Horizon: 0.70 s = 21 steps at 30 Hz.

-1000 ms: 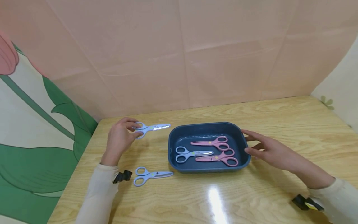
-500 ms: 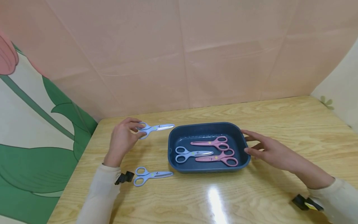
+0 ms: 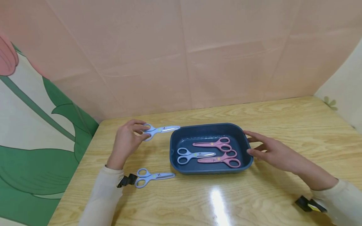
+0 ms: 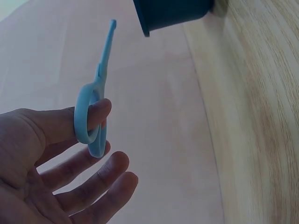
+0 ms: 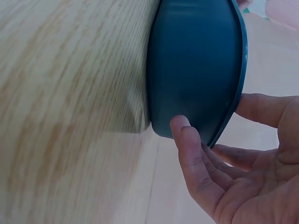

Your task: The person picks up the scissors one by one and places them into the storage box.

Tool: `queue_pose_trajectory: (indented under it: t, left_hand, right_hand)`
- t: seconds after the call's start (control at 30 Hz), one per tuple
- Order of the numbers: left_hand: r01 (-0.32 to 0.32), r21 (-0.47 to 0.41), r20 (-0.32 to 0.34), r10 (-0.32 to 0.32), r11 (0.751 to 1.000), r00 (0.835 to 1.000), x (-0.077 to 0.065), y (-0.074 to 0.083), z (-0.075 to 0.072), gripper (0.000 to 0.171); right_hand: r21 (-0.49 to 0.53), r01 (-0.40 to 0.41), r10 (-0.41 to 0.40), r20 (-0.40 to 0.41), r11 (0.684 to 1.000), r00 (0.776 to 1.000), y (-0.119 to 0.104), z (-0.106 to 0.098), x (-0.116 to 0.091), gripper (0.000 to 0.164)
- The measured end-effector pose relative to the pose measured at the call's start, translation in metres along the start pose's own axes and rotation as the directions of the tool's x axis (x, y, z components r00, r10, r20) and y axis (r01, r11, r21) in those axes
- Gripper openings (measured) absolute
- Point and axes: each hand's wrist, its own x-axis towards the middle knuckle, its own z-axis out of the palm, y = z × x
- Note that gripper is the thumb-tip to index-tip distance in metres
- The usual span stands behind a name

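Observation:
My left hand pinches a pair of light blue scissors by the finger loops, thumb and index finger at the handle. In the left wrist view, these scissors are raised above the table, the other fingers spread loosely. Their tip overlaps the far left corner of a dark blue tub in the head view. Two pink scissors and another blue pair lie inside the tub. My right hand holds the tub's right end, thumb at the rim and fingertips against the outer wall.
A further pair of blue scissors lies on the wooden table, left of the tub's near corner. A pink-beige covering rises behind the table, and a panel with a painted plant stands at the left.
My left hand has moved a little to the right with the blue scissors, bringing their tip to the tub's rim. The right hand, tub and other scissors stay put.

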Motion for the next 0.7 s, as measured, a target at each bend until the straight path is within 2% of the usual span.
queue_pose_trajectory:
  t: [0.4, 0.7]
  left_hand:
    - [-0.033, -0.015, 0.005, 0.033, 0.999, 0.999, -0.0017, 0.0037, 0.0015, 0.024]
    - [-0.055, -0.036, -0.021, 0.054, 0.998, 0.998, -0.0022, 0.0081, 0.0041, 0.022]
  right_hand:
    - [-0.030, 0.000, 0.000, -0.017, 1.000, 1.000, 0.0005, 0.0013, 0.0001, 0.067]
    - [-0.038, 0.002, -0.002, -0.017, 0.999, 1.000, -0.0009, 0.0011, -0.0006, 0.066]
